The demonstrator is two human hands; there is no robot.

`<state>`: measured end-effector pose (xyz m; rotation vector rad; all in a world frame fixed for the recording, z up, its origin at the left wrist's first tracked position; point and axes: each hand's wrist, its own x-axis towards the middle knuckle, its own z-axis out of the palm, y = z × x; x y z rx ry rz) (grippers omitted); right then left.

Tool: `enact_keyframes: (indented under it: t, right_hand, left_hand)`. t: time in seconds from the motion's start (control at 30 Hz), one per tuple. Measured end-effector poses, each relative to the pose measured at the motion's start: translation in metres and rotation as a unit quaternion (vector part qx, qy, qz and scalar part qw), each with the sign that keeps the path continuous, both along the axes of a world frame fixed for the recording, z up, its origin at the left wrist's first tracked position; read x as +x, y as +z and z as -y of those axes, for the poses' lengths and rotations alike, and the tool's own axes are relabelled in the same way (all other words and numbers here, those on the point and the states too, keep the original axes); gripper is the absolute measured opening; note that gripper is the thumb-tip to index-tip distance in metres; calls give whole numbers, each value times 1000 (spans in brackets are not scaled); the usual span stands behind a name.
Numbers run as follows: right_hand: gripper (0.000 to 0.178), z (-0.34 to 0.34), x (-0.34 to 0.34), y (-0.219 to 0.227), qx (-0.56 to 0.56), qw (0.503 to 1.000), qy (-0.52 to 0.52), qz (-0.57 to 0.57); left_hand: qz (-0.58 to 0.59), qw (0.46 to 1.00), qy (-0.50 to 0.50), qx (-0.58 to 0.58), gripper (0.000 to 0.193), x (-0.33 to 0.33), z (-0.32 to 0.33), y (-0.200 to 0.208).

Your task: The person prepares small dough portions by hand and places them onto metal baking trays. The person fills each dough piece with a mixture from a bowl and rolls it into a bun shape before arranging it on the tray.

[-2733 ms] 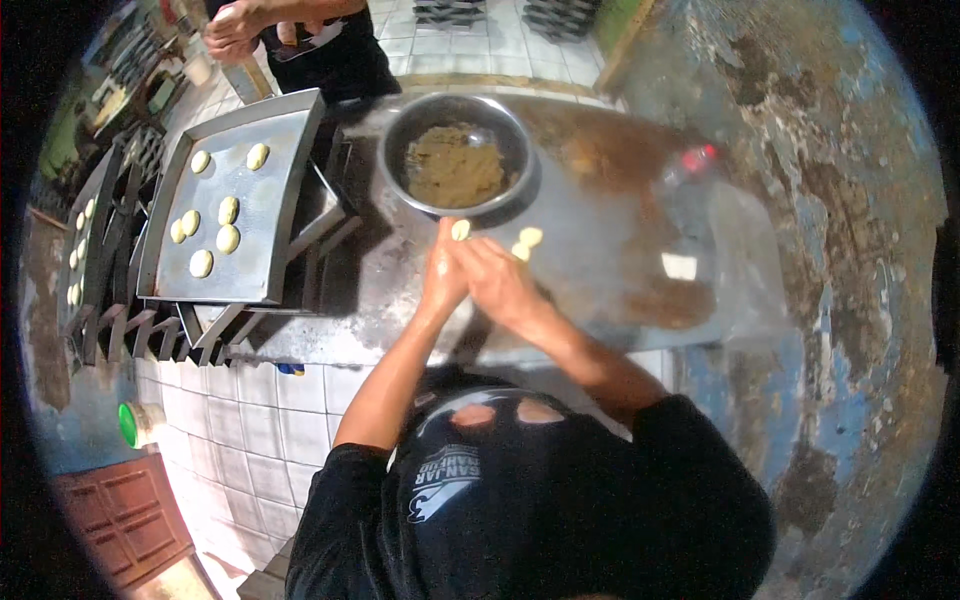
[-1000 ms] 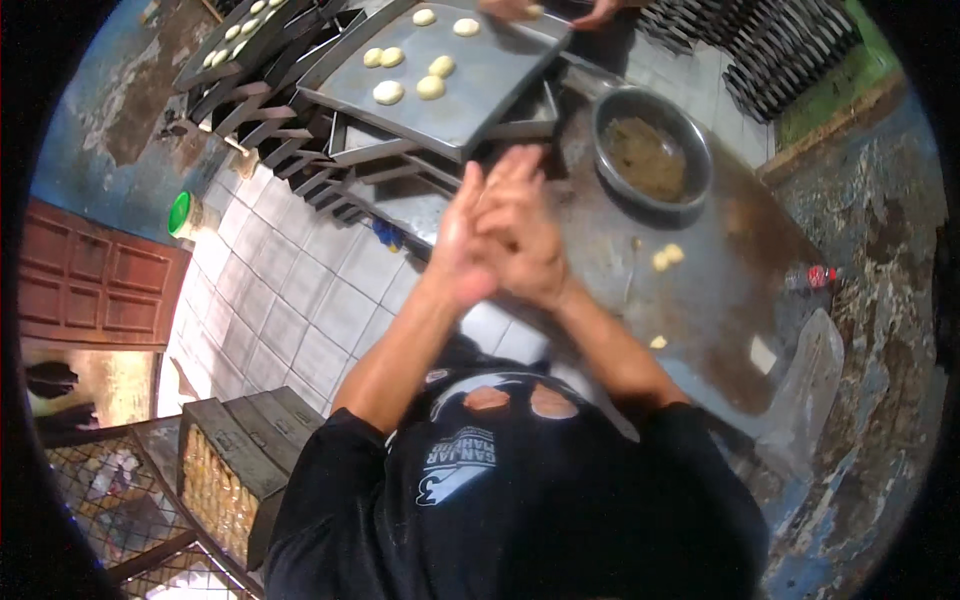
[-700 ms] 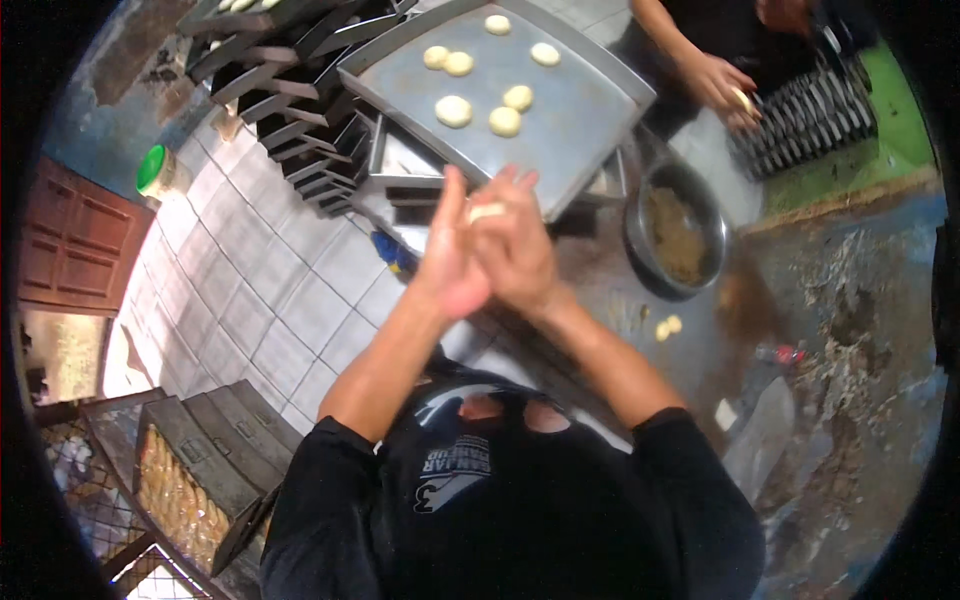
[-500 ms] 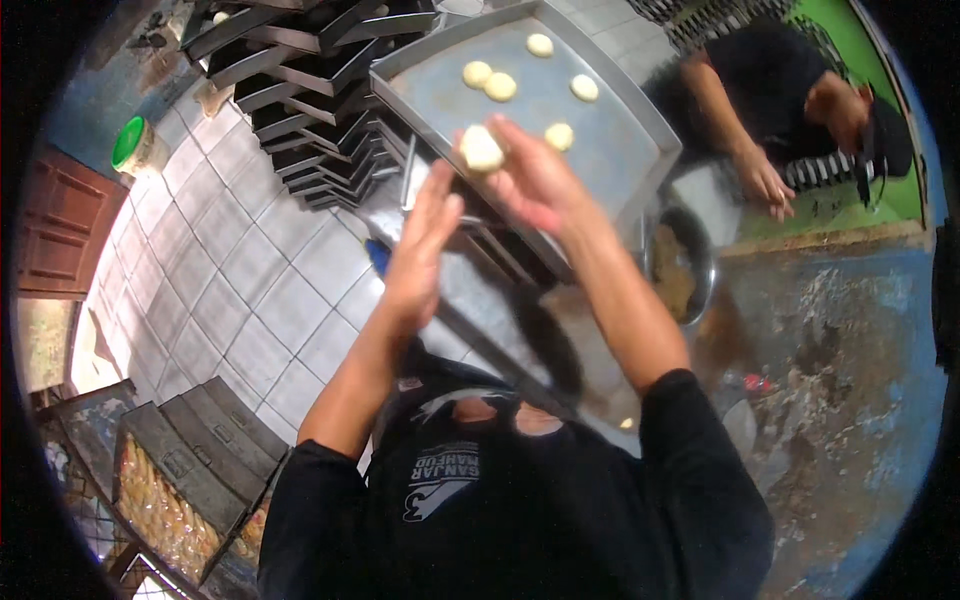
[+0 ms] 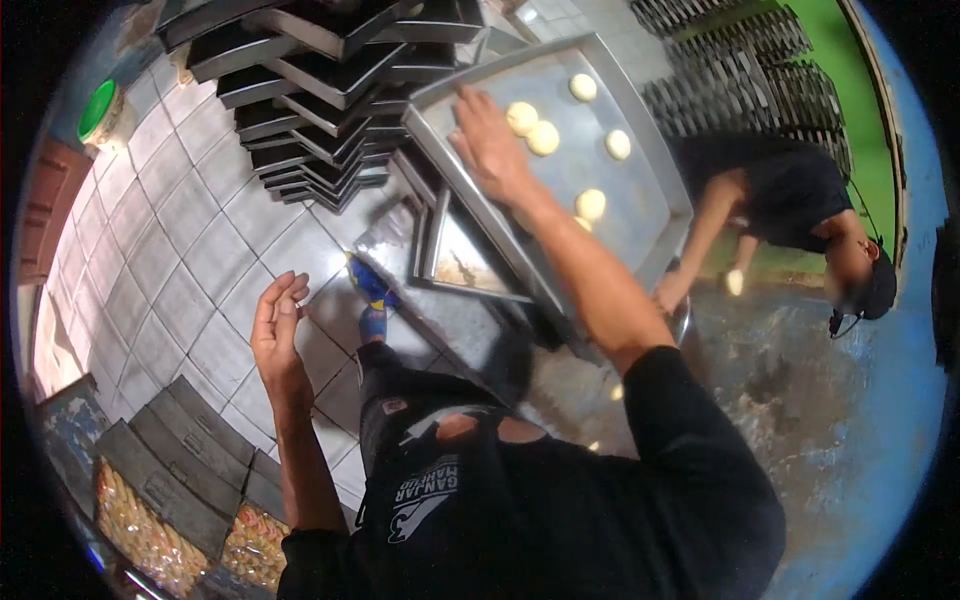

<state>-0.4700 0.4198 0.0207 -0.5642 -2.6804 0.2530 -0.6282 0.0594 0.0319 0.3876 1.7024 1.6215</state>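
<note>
My right hand (image 5: 490,145) reaches palm down into a shallow metal baking tray (image 5: 640,90), fingers stretched out near its left wall. Whatever lies under the palm is hidden. Several round, pale yellow dough balls rest in the tray; two touching ones (image 5: 532,130) lie just right of my hand. One dough ball (image 5: 591,205) sits beside my forearm, with another partly hidden under it. My left hand (image 5: 278,325) hangs over the tiled floor, away from the tray, its fingers loosely bent and holding nothing.
Zigzag-stacked metal trays (image 5: 320,90) rise at the far left. A co-worker (image 5: 780,190) bends over the worktable (image 5: 750,400) at right, a hand by the tray's corner and a dough piece (image 5: 735,282) at the other. Lower left are bagged food trays (image 5: 150,520); a green-rimmed bucket (image 5: 105,115) stands beyond.
My hands have parted: the right moved onto the tray's left side, the left dropped left and nearer. The dough ball held before is out of sight. The co-worker's hands moved closer to the tray.
</note>
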Motion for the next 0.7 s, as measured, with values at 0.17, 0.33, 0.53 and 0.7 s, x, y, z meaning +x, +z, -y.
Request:
enact_keyframes:
  t: [0.17, 0.33, 0.53, 0.7]
  right_hand:
    - [61, -20, 3, 48, -201, 975, 7, 92]
    - [53, -60, 86, 63, -326, 883, -256, -219]
    - [43, 33, 135, 91, -341, 866, -292, -219]
    - [36, 197, 193, 134, -147, 950, -176, -212]
  left_hand:
    - [3, 994, -39, 99, 45, -5, -50, 25]
    - [-31, 978, -127, 163, 32, 25, -92, 55]
    - [18, 945, -256, 205, 32, 106, -106, 74]
    - [179, 925, -215, 256, 44, 223, -109, 93]
